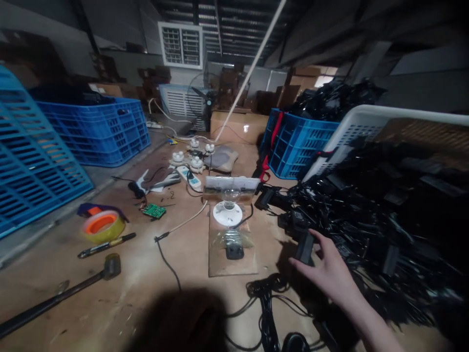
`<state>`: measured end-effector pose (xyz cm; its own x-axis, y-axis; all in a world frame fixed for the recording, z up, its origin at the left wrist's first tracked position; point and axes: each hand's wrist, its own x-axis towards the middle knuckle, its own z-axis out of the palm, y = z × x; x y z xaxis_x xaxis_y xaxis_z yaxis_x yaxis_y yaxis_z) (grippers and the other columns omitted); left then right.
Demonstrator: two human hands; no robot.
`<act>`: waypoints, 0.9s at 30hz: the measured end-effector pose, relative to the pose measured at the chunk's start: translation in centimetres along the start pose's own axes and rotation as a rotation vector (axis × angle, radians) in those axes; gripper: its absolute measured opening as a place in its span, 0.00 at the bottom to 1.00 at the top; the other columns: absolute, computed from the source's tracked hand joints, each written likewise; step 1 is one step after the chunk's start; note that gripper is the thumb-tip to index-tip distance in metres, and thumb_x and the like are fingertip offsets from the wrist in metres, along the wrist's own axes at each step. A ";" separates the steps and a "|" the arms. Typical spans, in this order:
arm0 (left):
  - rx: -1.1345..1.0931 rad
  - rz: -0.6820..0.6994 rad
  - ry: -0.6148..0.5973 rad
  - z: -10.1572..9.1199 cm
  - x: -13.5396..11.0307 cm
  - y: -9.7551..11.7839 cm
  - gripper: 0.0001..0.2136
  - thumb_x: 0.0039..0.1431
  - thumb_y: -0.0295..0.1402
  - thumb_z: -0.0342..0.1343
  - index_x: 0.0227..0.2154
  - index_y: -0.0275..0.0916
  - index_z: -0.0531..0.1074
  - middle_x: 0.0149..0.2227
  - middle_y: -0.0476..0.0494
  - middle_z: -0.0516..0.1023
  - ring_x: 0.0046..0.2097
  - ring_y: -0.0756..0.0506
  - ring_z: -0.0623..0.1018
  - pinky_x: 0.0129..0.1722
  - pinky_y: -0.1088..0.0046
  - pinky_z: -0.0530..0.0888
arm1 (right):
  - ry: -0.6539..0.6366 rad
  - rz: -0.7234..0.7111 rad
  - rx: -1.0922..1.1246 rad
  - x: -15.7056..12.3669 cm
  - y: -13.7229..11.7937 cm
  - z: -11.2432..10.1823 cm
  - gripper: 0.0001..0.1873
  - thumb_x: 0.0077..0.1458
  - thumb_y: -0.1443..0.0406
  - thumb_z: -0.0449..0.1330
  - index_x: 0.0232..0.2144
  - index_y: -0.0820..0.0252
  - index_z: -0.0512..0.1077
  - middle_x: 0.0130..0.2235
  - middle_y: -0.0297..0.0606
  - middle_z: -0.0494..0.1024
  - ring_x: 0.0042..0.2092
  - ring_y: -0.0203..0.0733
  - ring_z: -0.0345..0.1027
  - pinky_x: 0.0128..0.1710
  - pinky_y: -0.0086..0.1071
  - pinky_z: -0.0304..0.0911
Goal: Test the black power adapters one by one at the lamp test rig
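The person's right hand [331, 274] hangs over a tangled heap of black plastic power adapters and cords [366, 220], its fingers [311, 266] spread apart around a black rectangular adapter [305, 248], though whether they clamp it cannot be told. The left hand is out of view. The heap lies to the right, within easy reach, near a white round lamp holder with a clear glass bulb [227, 210] standing on a flattened brown cardboard sheet [218, 259].
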<state>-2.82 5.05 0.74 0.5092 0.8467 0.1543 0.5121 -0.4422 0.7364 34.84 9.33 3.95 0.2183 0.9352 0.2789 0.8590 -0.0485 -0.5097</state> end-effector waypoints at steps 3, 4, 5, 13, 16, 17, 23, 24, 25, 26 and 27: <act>-0.016 0.015 0.004 0.2 -0.1 -0.3 0.12 0.70 0.38 0.57 0.53 0.40 0.72 0.54 0.40 0.75 0.48 0.42 0.79 0.48 0.59 0.79 | -0.122 -0.254 0.087 -2.2 -5.0 0.4 0.47 0.53 0.53 0.65 0.69 0.52 0.49 0.63 0.48 0.62 0.63 0.54 0.62 0.63 0.49 0.61; -0.021 0.024 0.001 0.1 -0.1 -0.3 0.12 0.70 0.38 0.57 0.52 0.40 0.73 0.54 0.40 0.75 0.48 0.42 0.79 0.47 0.59 0.79 | -0.177 -0.316 0.109 -2.9 -6.6 0.9 0.48 0.54 0.56 0.65 0.70 0.50 0.47 0.63 0.47 0.61 0.64 0.54 0.61 0.63 0.49 0.62; -0.026 0.034 -0.002 0.0 -0.2 -0.4 0.12 0.71 0.38 0.57 0.52 0.40 0.73 0.54 0.40 0.75 0.48 0.43 0.79 0.47 0.60 0.79 | -0.220 -0.360 0.123 -3.4 -8.0 1.4 0.49 0.54 0.59 0.66 0.70 0.49 0.45 0.63 0.47 0.60 0.63 0.54 0.61 0.62 0.49 0.63; -0.035 0.056 -0.012 -0.3 -0.1 -0.4 0.12 0.70 0.38 0.57 0.53 0.40 0.72 0.54 0.40 0.75 0.49 0.42 0.78 0.48 0.59 0.79 | -0.221 -0.522 0.105 -3.5 -11.3 4.8 0.59 0.46 0.66 0.70 0.72 0.49 0.42 0.60 0.50 0.59 0.61 0.61 0.59 0.57 0.53 0.67; -0.024 0.038 -0.010 0.3 0.3 -0.3 0.12 0.71 0.38 0.57 0.52 0.41 0.73 0.55 0.40 0.75 0.49 0.42 0.78 0.48 0.59 0.79 | -0.226 -0.519 0.133 -3.4 -11.3 4.4 0.59 0.47 0.65 0.71 0.71 0.48 0.41 0.59 0.50 0.58 0.60 0.61 0.59 0.56 0.54 0.68; -0.019 0.029 -0.010 0.4 0.3 -0.3 0.11 0.71 0.38 0.57 0.52 0.41 0.73 0.55 0.40 0.75 0.49 0.42 0.78 0.49 0.60 0.79 | -0.221 -0.515 0.136 -3.5 -11.4 4.4 0.59 0.47 0.65 0.70 0.71 0.47 0.40 0.59 0.50 0.58 0.60 0.61 0.59 0.56 0.54 0.67; 0.018 0.001 -0.024 0.8 0.4 0.1 0.10 0.71 0.38 0.56 0.51 0.43 0.74 0.55 0.40 0.75 0.50 0.42 0.78 0.49 0.60 0.78 | -0.271 -0.532 0.114 -3.6 -11.5 4.6 0.58 0.46 0.68 0.69 0.72 0.51 0.43 0.60 0.50 0.58 0.62 0.60 0.55 0.59 0.53 0.64; 0.022 0.008 -0.028 0.8 0.4 0.3 0.10 0.71 0.38 0.56 0.51 0.43 0.74 0.55 0.40 0.75 0.50 0.42 0.78 0.49 0.60 0.78 | -0.276 -0.528 0.112 -3.5 -11.6 4.6 0.57 0.46 0.67 0.69 0.72 0.53 0.44 0.60 0.51 0.58 0.62 0.60 0.55 0.59 0.52 0.63; 0.024 0.017 -0.030 0.9 0.5 0.5 0.10 0.71 0.38 0.56 0.51 0.43 0.74 0.55 0.40 0.75 0.50 0.42 0.78 0.49 0.60 0.78 | -0.282 -0.524 0.114 -3.5 -11.6 4.5 0.56 0.46 0.67 0.69 0.71 0.55 0.45 0.60 0.51 0.59 0.62 0.60 0.54 0.60 0.52 0.63; 0.025 0.029 -0.032 1.0 0.5 0.7 0.10 0.71 0.38 0.57 0.51 0.43 0.74 0.55 0.40 0.75 0.50 0.42 0.78 0.49 0.60 0.78 | -0.294 -0.520 0.117 -3.5 -11.8 4.4 0.56 0.45 0.66 0.69 0.71 0.57 0.47 0.60 0.52 0.59 0.62 0.60 0.54 0.61 0.52 0.62; 0.026 0.041 -0.033 1.1 0.5 0.9 0.11 0.71 0.38 0.57 0.52 0.43 0.73 0.55 0.40 0.74 0.50 0.42 0.78 0.49 0.60 0.78 | -0.312 -0.512 0.120 -3.4 -11.9 4.3 0.56 0.44 0.66 0.70 0.71 0.59 0.48 0.60 0.53 0.59 0.62 0.59 0.53 0.62 0.51 0.60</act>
<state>-1.34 4.76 0.81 0.5523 0.8177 0.1624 0.5079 -0.4845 0.7122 21.88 8.23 5.52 -0.3703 0.8887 0.2704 0.7569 0.4575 -0.4668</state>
